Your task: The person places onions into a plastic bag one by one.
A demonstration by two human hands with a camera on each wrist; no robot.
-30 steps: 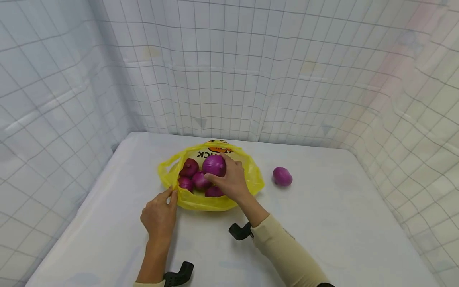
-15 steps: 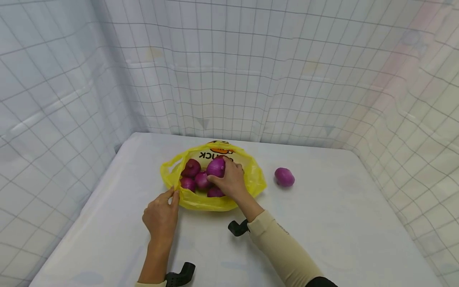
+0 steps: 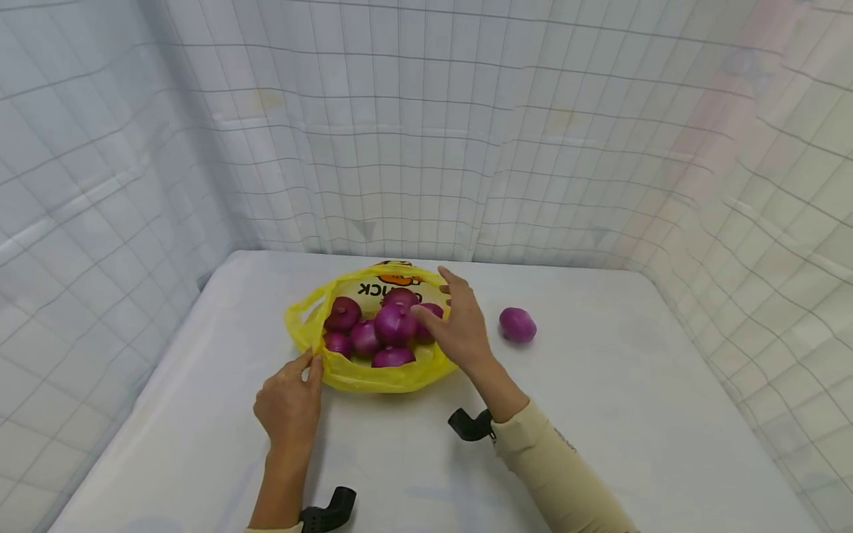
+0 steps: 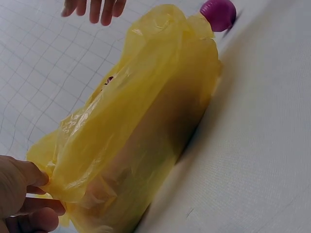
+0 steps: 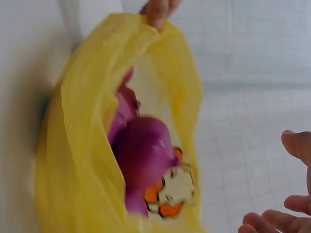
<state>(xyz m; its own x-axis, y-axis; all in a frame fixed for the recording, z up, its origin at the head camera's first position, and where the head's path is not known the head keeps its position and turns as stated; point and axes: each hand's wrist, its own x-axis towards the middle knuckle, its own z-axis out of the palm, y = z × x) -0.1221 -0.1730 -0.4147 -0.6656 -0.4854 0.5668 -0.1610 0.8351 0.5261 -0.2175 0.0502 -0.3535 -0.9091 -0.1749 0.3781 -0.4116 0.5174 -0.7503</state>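
Observation:
A yellow plastic bag [image 3: 380, 380] lies with its mouth spread, and several red onions are inside. On top of the pile sits one large onion [image 3: 395, 326]. My left hand [image 3: 290, 403] pinches the bag's near-left rim between thumb and fingers, as the left wrist view also shows on the bag [image 4: 121, 131]. My right hand [image 3: 464, 326] is over the bag's right side, its fingers spread and holding nothing. In the right wrist view the top onion [image 5: 146, 150] is apart from that hand [image 5: 291, 208]. Another onion [image 3: 517, 326] rests outside the bag, on the right.
Everything stands on a white-covered table [image 3: 600, 385]. A white sheet with a grid pattern [image 3: 400, 133] hangs behind and along both sides. A black wrist mount [image 3: 469, 425] sits under the right forearm, with a similar mount [image 3: 329, 511] at the left one.
My right hand has let go of the large onion, which now lies on the others in the bag. The hand has drawn right and opened. The left hand keeps its pinch on the rim.

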